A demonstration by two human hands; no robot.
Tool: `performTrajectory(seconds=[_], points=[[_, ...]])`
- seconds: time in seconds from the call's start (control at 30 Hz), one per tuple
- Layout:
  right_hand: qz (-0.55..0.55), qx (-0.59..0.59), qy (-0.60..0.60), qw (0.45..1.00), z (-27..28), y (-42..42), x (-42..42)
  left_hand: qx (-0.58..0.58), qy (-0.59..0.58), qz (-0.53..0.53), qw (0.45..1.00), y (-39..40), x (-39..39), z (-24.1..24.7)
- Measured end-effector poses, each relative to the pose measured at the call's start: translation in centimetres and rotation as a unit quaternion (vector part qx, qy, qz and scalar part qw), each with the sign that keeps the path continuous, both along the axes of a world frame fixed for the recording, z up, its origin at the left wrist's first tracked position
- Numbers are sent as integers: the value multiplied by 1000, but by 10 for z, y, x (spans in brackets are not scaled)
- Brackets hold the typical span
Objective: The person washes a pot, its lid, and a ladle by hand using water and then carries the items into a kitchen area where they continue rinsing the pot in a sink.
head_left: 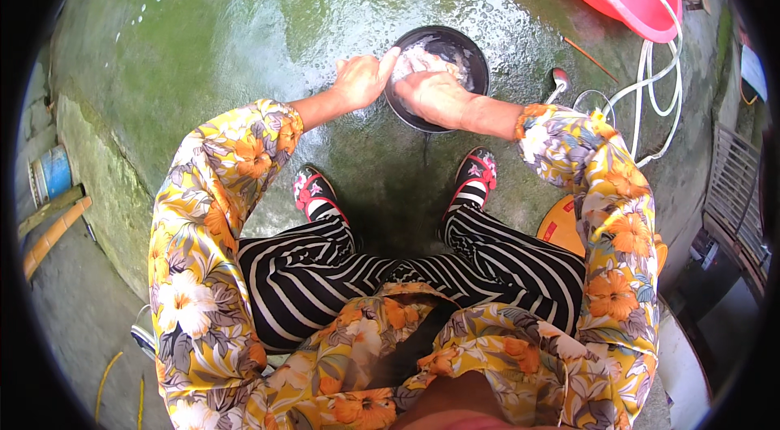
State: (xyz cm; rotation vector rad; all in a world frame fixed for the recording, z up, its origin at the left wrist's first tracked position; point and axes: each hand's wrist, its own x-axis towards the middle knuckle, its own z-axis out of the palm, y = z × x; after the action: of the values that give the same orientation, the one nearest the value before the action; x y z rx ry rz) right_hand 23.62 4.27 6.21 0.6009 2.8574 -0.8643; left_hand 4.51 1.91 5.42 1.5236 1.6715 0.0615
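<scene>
A round dark basin point(476, 52) stands on wet, greenish concrete in front of my feet. Pale, wet pieces point(426, 58) with whitish liquid lie inside it; I cannot tell what they are. My left hand point(367, 77) is at the basin's left rim, thumb side against it and fingers curled, so its grip is partly hidden. My right hand point(436, 98) reaches over the near rim into the basin, palm partly turned up, its fingertips among the pale pieces. Whether these fingers hold anything is not visible.
A large red plastic tub point(658, 24) with cloth-like contents stands at the upper right, a pale hose point(640, 85) hanging over it and coiling on the ground. A metal spoon point(560, 79) and a thin orange stick point(590, 59) lie right of the basin. An orange lid-like object point(557, 223) is beside my right leg.
</scene>
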Motion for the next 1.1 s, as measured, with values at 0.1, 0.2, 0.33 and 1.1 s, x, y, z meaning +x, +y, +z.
performTrajectory(seconds=[0.1,0.2,0.33,1.1], points=[[-256,-418,8,871,12,5,-10,-41,-15,-5,999,5,-2,3],[-400,-675,32,619,21,14,-12,-43,-16,2,999,3,-4,1],[-397,-672,23,624,26,4,-10,-59,-26,12,998,5,0,5],[204,111,-13,972,39,76,87,6,-27,-82,996,10,-6,-4]])
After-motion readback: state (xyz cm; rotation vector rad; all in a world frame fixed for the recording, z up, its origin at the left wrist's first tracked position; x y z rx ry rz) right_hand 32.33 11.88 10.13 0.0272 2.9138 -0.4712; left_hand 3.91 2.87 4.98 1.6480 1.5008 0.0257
